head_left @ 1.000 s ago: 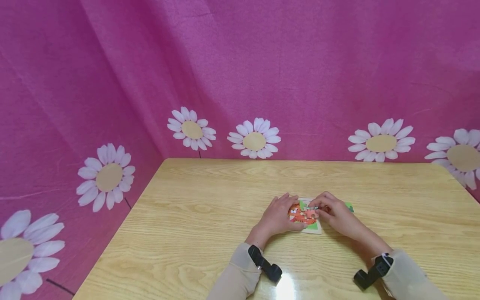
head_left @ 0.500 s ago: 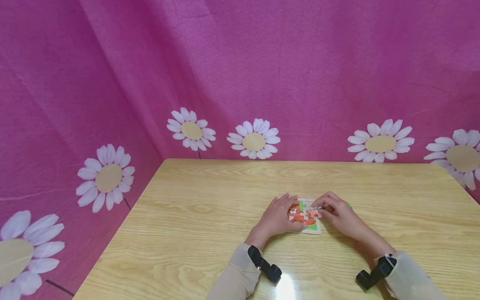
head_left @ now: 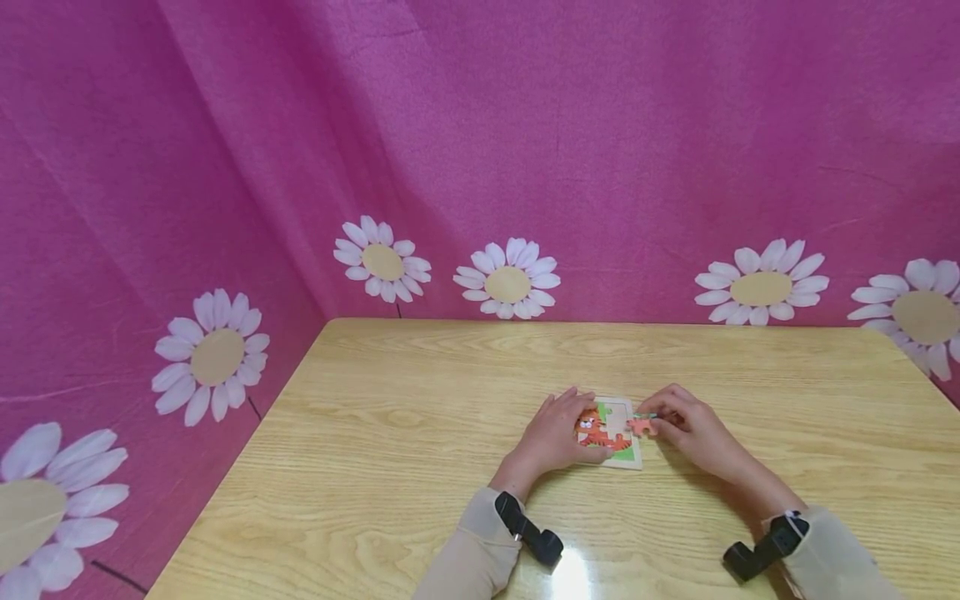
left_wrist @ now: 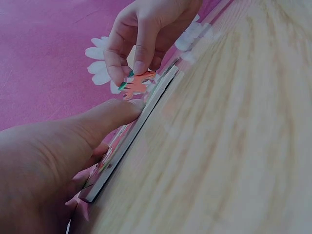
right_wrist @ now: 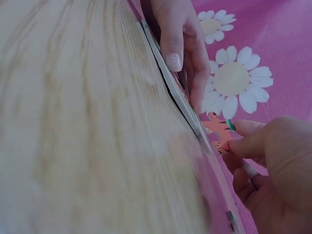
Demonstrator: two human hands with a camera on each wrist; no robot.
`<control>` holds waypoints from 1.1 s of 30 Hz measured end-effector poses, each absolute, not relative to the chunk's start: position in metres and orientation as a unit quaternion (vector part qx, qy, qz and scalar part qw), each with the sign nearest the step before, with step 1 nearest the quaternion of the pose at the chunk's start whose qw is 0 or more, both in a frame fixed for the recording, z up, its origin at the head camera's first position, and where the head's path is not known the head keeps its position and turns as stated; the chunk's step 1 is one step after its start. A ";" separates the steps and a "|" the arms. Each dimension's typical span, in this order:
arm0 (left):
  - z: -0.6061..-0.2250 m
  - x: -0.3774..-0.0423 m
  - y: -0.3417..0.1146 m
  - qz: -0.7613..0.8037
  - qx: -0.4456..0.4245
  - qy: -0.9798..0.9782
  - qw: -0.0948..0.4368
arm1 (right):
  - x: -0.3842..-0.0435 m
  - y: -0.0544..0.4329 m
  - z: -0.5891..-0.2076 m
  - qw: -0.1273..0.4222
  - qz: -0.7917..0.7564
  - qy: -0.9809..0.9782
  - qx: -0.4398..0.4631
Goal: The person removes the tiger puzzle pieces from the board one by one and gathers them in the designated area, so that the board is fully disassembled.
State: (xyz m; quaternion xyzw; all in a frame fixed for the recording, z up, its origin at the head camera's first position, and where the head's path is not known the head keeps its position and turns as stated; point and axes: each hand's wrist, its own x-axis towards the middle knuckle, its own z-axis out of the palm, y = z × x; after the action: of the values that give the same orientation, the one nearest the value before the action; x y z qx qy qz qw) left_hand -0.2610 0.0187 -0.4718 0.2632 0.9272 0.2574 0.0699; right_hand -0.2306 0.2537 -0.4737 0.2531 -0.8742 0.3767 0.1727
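A small wooden jigsaw puzzle board (head_left: 635, 457) with an orange tiger picture lies on the table. My left hand (head_left: 553, 435) holds it across its left side, thumb along the near part and fingers toward the far edge. Bare pale wood shows in the board's upper right area. Beside the right edge, my right hand (head_left: 699, 437) pinches an orange puzzle piece (head_left: 641, 426) with black stripes and a green edge. In the right wrist view that piece (right_wrist: 218, 130) sits between thumb and fingertips, close to the board's corner.
The wood-grain table (head_left: 420, 417) stretches widely around both hands. A pink curtain (head_left: 600, 150) with white daisies closes off the back and left. Each wrist wears a black camera, such as the left camera mount (head_left: 528, 529).
My right hand has moved right with the orange piece, from over the board to beside its right edge, uncovering bare wood. My left hand has stayed in place.
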 end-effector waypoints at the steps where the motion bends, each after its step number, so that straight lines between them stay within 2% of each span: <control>1: -0.472 -0.261 0.019 0.256 0.263 0.927 0.069 | -0.230 0.255 -0.474 0.173 0.376 -0.875 0.250; 19: -0.473 -0.260 0.017 0.250 0.269 0.928 0.065 | -0.229 0.283 -0.477 0.190 0.356 -0.891 0.207; 33: -0.472 -0.259 0.016 0.250 0.269 0.928 0.066 | -0.226 0.300 -0.477 0.215 0.360 -0.883 0.208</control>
State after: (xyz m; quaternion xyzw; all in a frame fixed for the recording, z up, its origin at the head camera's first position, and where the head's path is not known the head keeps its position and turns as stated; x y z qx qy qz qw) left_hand -0.2590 0.0161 -0.4722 0.2692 0.9276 0.2505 0.0658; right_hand -0.2263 0.2997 -0.4765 0.2083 -0.8834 0.3604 0.2153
